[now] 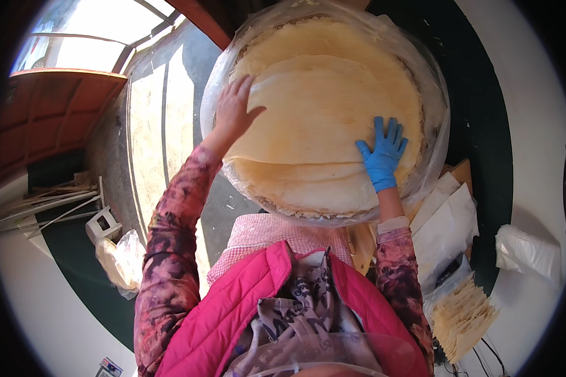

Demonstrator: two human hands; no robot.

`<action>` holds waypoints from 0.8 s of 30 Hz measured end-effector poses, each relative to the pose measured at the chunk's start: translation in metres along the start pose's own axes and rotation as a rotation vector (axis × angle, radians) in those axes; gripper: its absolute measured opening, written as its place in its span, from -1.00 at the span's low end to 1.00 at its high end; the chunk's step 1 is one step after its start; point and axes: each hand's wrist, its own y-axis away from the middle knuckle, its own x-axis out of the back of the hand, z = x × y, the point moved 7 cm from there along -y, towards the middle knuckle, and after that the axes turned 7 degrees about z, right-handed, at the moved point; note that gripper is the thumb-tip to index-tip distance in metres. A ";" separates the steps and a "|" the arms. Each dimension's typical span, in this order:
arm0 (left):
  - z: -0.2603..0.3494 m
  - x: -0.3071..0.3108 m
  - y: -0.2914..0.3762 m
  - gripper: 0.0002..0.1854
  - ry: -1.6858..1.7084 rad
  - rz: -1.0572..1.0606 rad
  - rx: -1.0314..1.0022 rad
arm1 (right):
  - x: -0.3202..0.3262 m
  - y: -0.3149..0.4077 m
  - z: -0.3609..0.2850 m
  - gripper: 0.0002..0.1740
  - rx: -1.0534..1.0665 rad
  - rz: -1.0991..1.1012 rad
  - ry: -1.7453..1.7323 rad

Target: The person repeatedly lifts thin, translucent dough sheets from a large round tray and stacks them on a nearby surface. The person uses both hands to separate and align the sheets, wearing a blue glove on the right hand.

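A large round stack of thin, pale-yellow flatbread-like sheets [311,113] lies in front of me, its browned edges ragged. Clear plastic film [436,118] surrounds it. Across the top sheet, near my body, runs a crease or folded edge. My left hand [236,103], bare, is over the stack's left rim with the thumb spread away from the fingers; whether it touches the sheet is unclear. In a blue glove, my right hand [384,153] rests flat on the right part of the top sheet, fingers apart. Neither hand grasps anything.
At lower right is a bundle of folded thin sheets [464,318], below white sheets of paper or plastic [445,221]. A plastic bag [528,249] lies by the right wall. To the left are a plastic stool [104,226], a bagged item [120,261] and a reddish door [52,113].
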 end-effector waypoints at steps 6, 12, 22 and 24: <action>0.040 0.003 0.112 -0.16 -0.206 -0.471 -0.183 | -0.009 0.043 -0.168 0.05 0.378 -0.153 -0.431; 0.003 -0.020 0.137 -0.18 -0.166 -0.479 -0.186 | -0.060 0.057 -0.213 0.14 0.505 -0.284 -0.346; 0.040 0.000 0.135 -0.69 -0.496 -0.781 -0.245 | -0.035 0.073 -0.249 -0.04 0.420 -0.179 -0.350; 0.062 0.005 0.143 -0.74 -0.436 -1.037 -0.248 | -0.029 0.084 -0.244 -0.12 0.383 -0.198 -0.532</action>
